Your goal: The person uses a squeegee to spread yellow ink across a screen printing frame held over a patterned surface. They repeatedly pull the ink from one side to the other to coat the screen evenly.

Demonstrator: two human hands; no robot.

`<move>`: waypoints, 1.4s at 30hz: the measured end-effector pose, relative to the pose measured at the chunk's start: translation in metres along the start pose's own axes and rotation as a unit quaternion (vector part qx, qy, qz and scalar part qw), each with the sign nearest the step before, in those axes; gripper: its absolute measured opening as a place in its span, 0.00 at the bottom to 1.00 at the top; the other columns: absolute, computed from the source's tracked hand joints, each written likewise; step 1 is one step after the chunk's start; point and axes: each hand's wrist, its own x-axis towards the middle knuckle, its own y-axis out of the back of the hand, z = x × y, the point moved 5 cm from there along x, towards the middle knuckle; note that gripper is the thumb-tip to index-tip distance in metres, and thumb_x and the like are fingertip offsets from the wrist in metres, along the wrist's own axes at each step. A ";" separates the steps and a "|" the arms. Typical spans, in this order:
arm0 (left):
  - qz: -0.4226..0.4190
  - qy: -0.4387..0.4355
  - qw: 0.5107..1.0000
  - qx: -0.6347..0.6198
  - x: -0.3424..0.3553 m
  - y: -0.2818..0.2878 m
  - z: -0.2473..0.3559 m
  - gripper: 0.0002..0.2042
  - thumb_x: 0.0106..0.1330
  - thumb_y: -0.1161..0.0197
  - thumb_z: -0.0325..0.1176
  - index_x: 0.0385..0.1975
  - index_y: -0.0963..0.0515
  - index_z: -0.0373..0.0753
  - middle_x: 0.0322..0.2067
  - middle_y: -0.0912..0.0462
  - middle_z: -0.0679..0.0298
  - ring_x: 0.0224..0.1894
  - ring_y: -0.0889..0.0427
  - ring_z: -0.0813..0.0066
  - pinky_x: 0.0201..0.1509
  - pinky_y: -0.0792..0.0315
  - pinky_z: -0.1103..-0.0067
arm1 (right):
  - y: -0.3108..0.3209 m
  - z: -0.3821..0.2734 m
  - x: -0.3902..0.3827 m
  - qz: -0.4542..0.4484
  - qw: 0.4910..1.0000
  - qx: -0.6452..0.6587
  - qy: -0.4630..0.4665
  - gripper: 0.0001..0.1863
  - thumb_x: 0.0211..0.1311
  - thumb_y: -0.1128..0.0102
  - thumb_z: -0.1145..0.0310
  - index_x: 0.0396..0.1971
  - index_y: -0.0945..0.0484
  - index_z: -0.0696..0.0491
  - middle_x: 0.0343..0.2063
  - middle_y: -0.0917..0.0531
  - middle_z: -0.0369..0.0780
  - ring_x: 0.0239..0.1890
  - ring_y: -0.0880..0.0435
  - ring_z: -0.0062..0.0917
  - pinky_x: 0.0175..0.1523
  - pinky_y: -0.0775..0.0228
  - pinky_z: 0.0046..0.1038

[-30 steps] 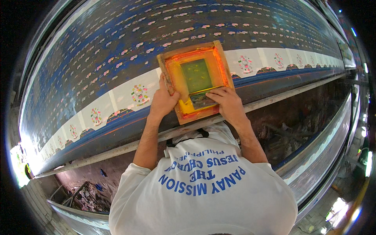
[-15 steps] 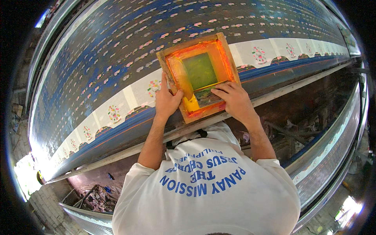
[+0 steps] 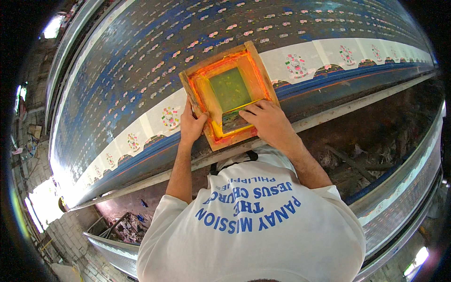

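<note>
A wooden-framed printing screen [image 3: 263,73], smeared orange and yellow inside with a green square mesh, lies over the white cloth strip [image 3: 322,55] on the long table. My left hand [image 3: 191,126] is closed around the screen's left side bar, thumb on the near side. Inside the screen's near end, my right hand [image 3: 270,123] grips a squeegee [image 3: 233,121], a dark flat blade with a yellow upper edge. Colourful round prints [image 3: 170,116] show on the cloth on both sides of the screen. The cloth beneath the screen is hidden.
The long dark table [image 3: 136,84] is covered with rows of small pale and pink marks. A raised rail [image 3: 324,118] runs along its near edge. Behind me stands another long table [image 3: 404,197]. Scraps [image 3: 133,228] lie heaped below, at left.
The whole view has shifted slightly, moving the scene leftward in the picture. The screen stays between the same two prints, and both hands keep their hold.
</note>
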 end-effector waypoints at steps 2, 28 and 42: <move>-0.009 0.016 1.000 0.004 0.001 -0.001 0.006 0.49 0.64 0.29 0.31 0.85 0.45 0.27 0.36 0.07 0.53 0.29 0.09 0.70 0.35 0.15 0.73 | 0.001 0.002 0.000 -0.005 1.000 -0.007 -0.002 0.23 0.65 0.34 0.72 0.60 0.12 0.49 0.56 0.12 0.36 0.60 0.17 0.36 0.69 0.21 0.40; -0.017 0.014 0.997 0.078 -0.003 -0.002 0.006 0.52 0.63 0.30 0.43 0.85 0.48 0.28 0.27 0.09 0.46 0.29 0.08 0.47 0.37 0.14 0.61 | -0.003 0.011 0.065 -0.094 0.995 0.020 -0.036 0.25 0.63 0.39 0.82 0.59 0.10 0.50 0.54 0.09 0.43 0.58 0.12 0.43 0.65 0.19 0.43; -0.051 0.051 0.995 0.066 -0.004 0.006 0.020 0.51 0.66 0.29 0.42 0.86 0.48 0.31 0.38 0.07 0.40 0.39 0.05 0.42 0.47 0.12 0.58 | 0.009 0.019 0.105 0.038 0.998 0.047 0.004 0.31 0.61 0.42 0.87 0.62 0.11 0.48 0.59 0.10 0.44 0.62 0.13 0.44 0.70 0.21 0.42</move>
